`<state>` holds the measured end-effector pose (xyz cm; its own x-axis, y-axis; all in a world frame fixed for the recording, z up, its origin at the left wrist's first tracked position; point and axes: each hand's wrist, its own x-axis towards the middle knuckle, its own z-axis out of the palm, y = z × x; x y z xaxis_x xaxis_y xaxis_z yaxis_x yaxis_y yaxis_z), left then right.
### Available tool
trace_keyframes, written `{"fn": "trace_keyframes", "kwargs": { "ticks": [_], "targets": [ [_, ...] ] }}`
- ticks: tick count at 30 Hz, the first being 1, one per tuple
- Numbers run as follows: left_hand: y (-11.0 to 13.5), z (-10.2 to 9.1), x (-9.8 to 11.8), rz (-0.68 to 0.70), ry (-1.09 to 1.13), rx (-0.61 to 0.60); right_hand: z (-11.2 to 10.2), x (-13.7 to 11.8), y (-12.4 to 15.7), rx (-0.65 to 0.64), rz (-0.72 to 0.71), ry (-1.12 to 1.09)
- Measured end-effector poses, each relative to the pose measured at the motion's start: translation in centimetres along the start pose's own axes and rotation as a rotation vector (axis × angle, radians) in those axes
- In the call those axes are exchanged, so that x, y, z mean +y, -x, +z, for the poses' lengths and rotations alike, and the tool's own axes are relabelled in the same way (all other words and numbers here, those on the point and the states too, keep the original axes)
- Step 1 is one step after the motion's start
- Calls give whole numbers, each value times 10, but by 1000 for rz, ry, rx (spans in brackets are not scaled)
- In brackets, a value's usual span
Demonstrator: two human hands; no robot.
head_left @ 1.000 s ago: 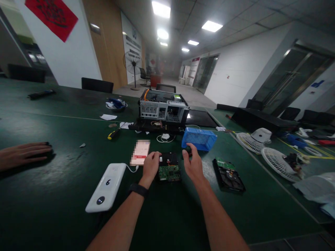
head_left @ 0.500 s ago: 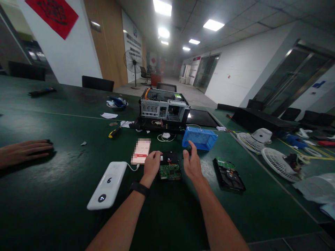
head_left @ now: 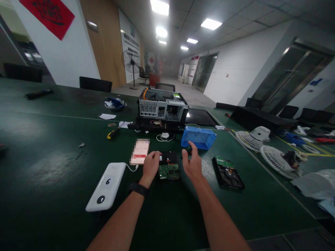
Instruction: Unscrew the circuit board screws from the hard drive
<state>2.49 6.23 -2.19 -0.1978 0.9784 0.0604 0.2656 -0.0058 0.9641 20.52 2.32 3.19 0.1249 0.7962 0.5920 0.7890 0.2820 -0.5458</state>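
Observation:
A hard drive (head_left: 169, 170) with its green circuit board facing up lies on the table between my hands. My left hand (head_left: 151, 166), with a black band on its wrist, is closed on the drive's left edge. My right hand (head_left: 192, 163) is just off the drive's right side, thumb and index finger apart, the other fingers partly hidden. Beyond it stands a blue plastic bin (head_left: 200, 137), tipped with its opening facing me. A second hard drive (head_left: 229, 173) rests farther right, apart from my hands.
A phone (head_left: 140, 152) is cabled to a white power bank (head_left: 106, 187) on the left. An opened computer case (head_left: 162, 106) stands ahead. A yellow-handled screwdriver (head_left: 112, 133), a blue-and-white dish (head_left: 115, 103) and white fan grilles (head_left: 278, 161) are also on the green table (head_left: 52, 150).
Another person's hand at the far left has withdrawn almost wholly out of view. My camera has turned slightly; my hands and the hard drive keep their places relative to each other.

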Motion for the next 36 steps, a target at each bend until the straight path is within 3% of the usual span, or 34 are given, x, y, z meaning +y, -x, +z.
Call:
{"fn": "trace_keyframes", "kwargs": {
  "ticks": [20,36],
  "targets": [
    [0,1,-3,14,-10,-7,-9,0,-6,19,24,107],
    [-2,2,-7,-7,-14,-8,-8,-2,-5,-34,-45,153]
  ]
}}
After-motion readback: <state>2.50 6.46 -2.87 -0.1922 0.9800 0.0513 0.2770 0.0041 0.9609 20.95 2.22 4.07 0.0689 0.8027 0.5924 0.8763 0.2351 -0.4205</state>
